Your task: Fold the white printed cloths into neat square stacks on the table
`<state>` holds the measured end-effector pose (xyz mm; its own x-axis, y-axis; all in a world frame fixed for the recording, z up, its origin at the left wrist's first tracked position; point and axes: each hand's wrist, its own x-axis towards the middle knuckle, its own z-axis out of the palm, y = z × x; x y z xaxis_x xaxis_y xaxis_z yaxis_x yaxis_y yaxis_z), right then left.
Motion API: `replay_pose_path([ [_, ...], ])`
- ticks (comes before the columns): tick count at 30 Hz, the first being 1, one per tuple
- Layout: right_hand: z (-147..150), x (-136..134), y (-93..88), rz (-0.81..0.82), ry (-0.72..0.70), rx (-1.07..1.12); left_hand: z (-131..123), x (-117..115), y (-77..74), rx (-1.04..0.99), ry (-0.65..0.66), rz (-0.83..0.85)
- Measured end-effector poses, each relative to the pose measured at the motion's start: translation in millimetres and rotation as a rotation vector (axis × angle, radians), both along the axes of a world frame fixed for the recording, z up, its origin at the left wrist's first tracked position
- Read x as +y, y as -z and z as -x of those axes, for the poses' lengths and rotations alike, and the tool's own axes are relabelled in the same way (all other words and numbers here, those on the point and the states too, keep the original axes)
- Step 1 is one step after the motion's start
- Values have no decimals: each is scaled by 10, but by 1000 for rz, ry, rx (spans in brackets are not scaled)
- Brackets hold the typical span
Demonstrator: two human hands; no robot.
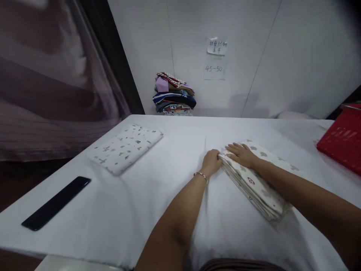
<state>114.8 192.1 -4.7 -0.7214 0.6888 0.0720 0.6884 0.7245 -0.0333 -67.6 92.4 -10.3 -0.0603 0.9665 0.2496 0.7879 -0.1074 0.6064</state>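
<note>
A thick folded white cloth (262,184) with grey shapes and a red mark lies on the right half of the white table (158,210). Its many layers show along the side facing me. My left hand (211,162), with a bracelet at the wrist, is closed around the cloth's far left corner. Flat on top, near that same end, rests my right hand (241,155) with its fingers stretched out. My right forearm crosses above the cloth and hides part of it.
Another folded cloth (126,148) with small grey prints lies on the table's left side, beyond a dark flat strip (56,203). A red box-like thing (344,137) stands at the right edge. Behind the table are a pile of folded fabrics (175,98) and a wall with paper notes (214,69).
</note>
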Motion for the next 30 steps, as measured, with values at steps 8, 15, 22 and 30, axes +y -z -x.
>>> replay_pose_path([
  [8,60,-228,-116,101,-40,69,73,-38,45,-73,44,-50],
  [15,110,-310,-81,153,-109,65,68,-21,21,-120,25,-1],
  [22,-39,-770,-170,191,-155,121,79,-24,21,-194,33,15],
  [30,-82,-895,-190,251,-180,82,72,-27,14,-244,37,-8],
])
